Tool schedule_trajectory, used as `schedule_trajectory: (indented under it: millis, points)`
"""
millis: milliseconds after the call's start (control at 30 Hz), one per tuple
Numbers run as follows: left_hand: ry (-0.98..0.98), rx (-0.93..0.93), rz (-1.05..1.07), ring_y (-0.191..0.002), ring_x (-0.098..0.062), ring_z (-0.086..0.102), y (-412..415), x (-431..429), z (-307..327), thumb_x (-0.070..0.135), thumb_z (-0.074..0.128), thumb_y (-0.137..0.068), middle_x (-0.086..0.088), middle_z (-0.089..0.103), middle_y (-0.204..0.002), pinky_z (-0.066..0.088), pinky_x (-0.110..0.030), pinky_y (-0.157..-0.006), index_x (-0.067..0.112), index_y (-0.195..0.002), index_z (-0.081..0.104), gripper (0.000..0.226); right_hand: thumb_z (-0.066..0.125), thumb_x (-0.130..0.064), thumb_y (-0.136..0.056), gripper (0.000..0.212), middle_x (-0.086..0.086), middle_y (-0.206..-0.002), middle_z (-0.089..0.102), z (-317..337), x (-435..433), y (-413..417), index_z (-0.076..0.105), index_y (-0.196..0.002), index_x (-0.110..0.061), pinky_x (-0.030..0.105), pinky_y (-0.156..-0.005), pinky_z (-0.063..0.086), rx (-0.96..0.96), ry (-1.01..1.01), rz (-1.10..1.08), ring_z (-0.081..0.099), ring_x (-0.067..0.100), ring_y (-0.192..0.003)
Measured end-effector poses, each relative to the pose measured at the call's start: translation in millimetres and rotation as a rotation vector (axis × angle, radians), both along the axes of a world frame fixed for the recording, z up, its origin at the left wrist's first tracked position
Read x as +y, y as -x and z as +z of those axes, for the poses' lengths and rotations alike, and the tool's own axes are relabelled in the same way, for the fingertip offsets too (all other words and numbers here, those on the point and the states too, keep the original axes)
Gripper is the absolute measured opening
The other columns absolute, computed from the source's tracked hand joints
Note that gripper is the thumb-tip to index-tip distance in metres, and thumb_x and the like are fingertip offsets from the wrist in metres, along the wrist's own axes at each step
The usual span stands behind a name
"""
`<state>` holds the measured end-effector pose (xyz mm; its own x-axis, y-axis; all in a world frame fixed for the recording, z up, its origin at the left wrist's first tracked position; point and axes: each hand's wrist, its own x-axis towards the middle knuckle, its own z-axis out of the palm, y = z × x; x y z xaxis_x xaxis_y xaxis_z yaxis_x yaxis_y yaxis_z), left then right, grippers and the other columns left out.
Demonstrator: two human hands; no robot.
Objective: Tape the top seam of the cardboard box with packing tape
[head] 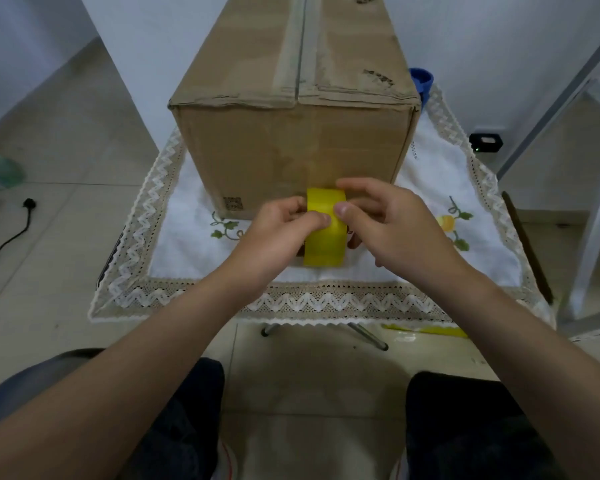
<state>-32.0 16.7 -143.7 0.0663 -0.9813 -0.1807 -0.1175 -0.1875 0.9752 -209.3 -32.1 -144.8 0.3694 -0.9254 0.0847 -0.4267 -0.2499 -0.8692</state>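
A tall brown cardboard box (291,143) stands on a small table covered by a white lace-edged cloth (194,237). Its top seam (300,53) runs away from me down the middle, with the flaps closed and old tape marks along it. Just in front of the box's near face both hands hold a yellow roll of packing tape (324,233) upright on its edge. My left hand (278,233) grips the roll's left side. My right hand (388,220) holds its right side, thumb and fingertips pinching at the tape's surface near the top.
A blue object (421,79) peeks out behind the box's right corner. A black cable and plug (28,206) lie on the tiled floor at left. A small black device (485,143) sits by the right wall. A yellow strip (426,330) lies on the floor beneath the table's right side.
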Motion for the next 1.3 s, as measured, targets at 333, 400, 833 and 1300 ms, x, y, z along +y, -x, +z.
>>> schedule_trajectory:
  millis: [333, 400, 833, 1300]
  points:
    - [-0.090, -0.010, 0.068, -0.094, -0.027, 0.077, 2.0, -2.7, -2.1, 0.032, 0.059, -0.104, -0.009, 0.080, -0.093, 0.058, -0.053, -0.099, 0.010, -0.101, 0.077, 0.029, 0.071, -0.035, -0.096, 0.040, -0.015, -0.113, 0.075, 0.0, -1.5, 1.0, 0.062, -0.135, -0.029, 0.029, -0.042, 0.052, 0.019, -0.116, 0.023, 0.076, 0.013, -0.075]
    - [-0.080, -0.018, 0.068, -0.086, -0.023, 0.075, 3.3, -1.9, -1.5, 0.029, 0.061, -0.103, -0.005, 0.076, -0.083, 0.058, -0.053, -0.099, 0.010, -0.095, 0.077, 0.026, 0.073, -0.032, -0.095, 0.034, -0.013, -0.110, 0.076, 1.0, -0.8, 2.5, 0.065, -0.127, -0.029, 0.019, -0.045, 0.050, 0.007, -0.086, 0.017, 0.074, 0.006, -0.075]
    - [0.019, -0.145, -0.020, -0.086, -0.047, 0.068, 8.7, -0.5, 0.5, 0.039, 0.066, -0.081, -0.035, 0.068, -0.099, 0.056, -0.057, -0.086, -0.002, -0.102, 0.072, 0.047, 0.063, -0.023, -0.102, 0.038, -0.006, -0.112, 0.077, 0.8, 2.3, 7.7, 0.063, -0.140, -0.024, 0.003, -0.049, 0.043, 0.068, 0.021, 0.066, 0.066, -0.007, -0.075]
    - [-0.002, -0.184, -0.049, -0.090, -0.039, 0.073, 13.5, -1.9, -1.7, 0.023, 0.067, -0.090, -0.021, 0.078, -0.098, 0.055, -0.039, -0.076, 0.005, -0.105, 0.075, 0.025, 0.064, -0.024, -0.102, 0.008, -0.010, -0.088, 0.078, 11.5, 6.7, 16.5, 0.062, -0.109, -0.025, 0.034, -0.044, 0.056, 0.108, -0.028, 0.035, 0.074, 0.016, -0.068]
